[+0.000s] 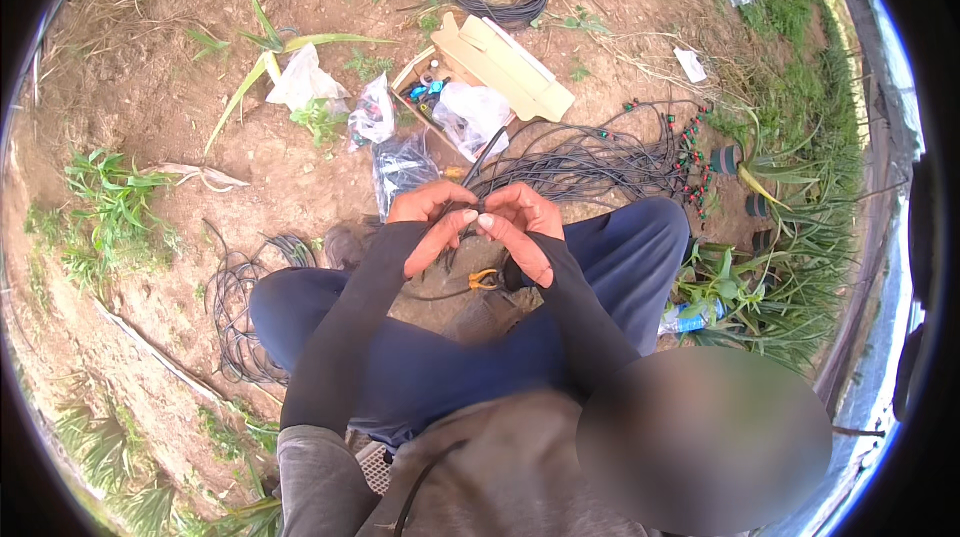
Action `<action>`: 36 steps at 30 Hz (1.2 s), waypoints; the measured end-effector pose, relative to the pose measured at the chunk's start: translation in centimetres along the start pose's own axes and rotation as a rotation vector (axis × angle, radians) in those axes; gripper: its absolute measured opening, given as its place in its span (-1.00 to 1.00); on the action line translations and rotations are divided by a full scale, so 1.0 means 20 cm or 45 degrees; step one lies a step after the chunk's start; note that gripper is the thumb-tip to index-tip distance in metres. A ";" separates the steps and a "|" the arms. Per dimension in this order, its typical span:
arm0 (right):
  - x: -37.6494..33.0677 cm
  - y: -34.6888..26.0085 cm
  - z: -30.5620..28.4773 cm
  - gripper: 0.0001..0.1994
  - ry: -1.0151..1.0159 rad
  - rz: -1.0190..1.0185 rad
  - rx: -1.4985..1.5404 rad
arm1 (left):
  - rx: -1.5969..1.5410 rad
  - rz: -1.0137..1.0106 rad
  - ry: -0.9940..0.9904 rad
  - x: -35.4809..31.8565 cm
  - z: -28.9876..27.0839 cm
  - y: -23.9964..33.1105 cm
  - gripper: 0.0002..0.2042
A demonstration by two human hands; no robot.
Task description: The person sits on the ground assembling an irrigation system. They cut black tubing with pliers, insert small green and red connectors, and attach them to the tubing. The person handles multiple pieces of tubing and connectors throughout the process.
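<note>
Head view: thin black flexible tubing (pixel 481 207), held up between dark-blue trousered legs (pixel 635 242).
Detail: the tubing is pinched by thumb and fingertips of the bare left hand (pixel 428 225) and bare right hand (pixel 524 221), set close together; the gripped stretch is mostly hidden by fingers, and its ends cannot be traced. Below, a small yellow-handled tool (pixel 483 280) is seen indistinctly. The tan cardboard box (pixel 527 77) is partly covered by a translucent plastic bag (pixel 472 115). The lower right is blurred.
</note>
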State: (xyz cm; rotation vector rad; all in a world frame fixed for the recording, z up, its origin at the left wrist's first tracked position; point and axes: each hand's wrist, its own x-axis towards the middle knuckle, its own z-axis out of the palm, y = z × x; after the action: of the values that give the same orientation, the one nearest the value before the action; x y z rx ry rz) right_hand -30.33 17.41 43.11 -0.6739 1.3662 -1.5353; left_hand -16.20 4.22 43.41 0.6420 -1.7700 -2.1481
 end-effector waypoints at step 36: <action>-0.53 0.10 -0.07 -0.68 -0.036 -0.944 -1.058 | 0.113 -0.212 0.307 -0.49 0.45 -0.09 -0.79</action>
State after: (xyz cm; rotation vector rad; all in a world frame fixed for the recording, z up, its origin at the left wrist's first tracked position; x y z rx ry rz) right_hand -26.65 27.52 42.80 -1.8667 1.8491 -1.4186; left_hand -12.30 16.95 44.57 1.0568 -1.7414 -2.0013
